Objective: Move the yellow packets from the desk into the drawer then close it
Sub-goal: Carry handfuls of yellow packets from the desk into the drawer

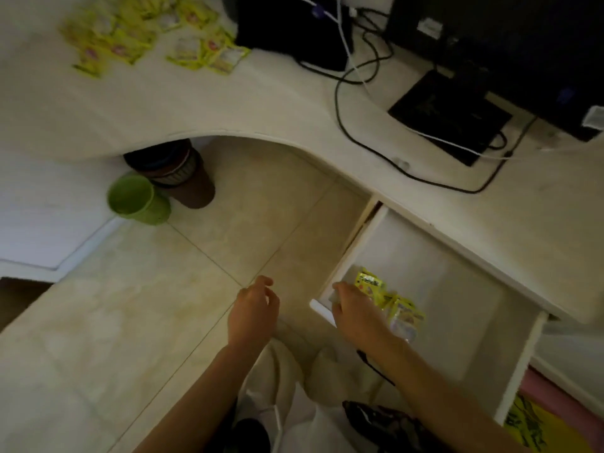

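Several yellow packets lie scattered on the white desk at the far left. The white drawer stands pulled out under the desk's right wing. My right hand is over the drawer's front left corner, and it grips a few yellow packets that fan out past the palm inside the drawer. My left hand hangs over the tiled floor left of the drawer, fingers loosely curled and holding nothing.
A green bucket and a brown bin stand on the floor under the desk. A black monitor, its base and black and white cables occupy the desk's right part. A yellow and pink item lies at the lower right.
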The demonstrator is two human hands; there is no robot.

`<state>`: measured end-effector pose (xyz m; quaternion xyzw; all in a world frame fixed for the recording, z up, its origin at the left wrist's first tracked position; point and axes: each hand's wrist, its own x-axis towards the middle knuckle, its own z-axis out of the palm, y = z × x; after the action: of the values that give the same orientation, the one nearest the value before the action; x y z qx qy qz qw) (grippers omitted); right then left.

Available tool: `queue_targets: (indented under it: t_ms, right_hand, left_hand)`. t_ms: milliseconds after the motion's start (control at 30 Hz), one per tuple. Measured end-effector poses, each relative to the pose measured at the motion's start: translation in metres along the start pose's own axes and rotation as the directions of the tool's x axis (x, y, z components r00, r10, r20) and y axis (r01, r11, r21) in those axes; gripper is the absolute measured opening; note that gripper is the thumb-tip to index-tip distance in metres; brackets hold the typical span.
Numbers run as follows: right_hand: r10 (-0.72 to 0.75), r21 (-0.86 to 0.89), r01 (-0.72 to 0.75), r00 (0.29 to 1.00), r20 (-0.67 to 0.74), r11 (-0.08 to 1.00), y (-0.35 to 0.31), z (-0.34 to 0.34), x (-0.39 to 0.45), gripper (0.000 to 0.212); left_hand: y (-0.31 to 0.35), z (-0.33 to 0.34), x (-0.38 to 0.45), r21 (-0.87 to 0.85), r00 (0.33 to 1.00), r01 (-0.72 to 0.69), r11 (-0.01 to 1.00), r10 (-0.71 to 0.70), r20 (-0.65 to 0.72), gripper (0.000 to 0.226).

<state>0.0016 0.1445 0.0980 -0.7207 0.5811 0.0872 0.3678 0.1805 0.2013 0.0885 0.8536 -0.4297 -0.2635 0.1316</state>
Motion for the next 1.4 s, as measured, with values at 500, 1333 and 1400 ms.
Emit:
queue_targets:
  t_ms: [500, 1333, 1400]
  right_hand:
    - [-0.201, -0.108, 0.212, 0.974, 0.103, 0.971, -0.207, 0.035, 0.095, 0.038]
    - [-0.32, -0.181, 0.315, 0.948, 0.005, 0.932, -0.381, -0.095, 0.353, 0.033]
    - [-0.297, -0.179, 0.292, 0.955, 0.0, 0.94, -0.384, -0.109, 0.373, 0.033]
  left_hand:
    - [-0.145, -0.134, 0.101, 0.09, 0.994, 0.046, 0.995, -0.037, -0.104, 0.027]
    - [-0.115, -0.251, 0.39, -0.035, 0.979, 0.057, 0.998, -0.063, -0.191, 0.023]
    - [-0.106, -0.256, 0.415, -0.041, 0.984, 0.042, 0.998, -0.049, -0.169, 0.023]
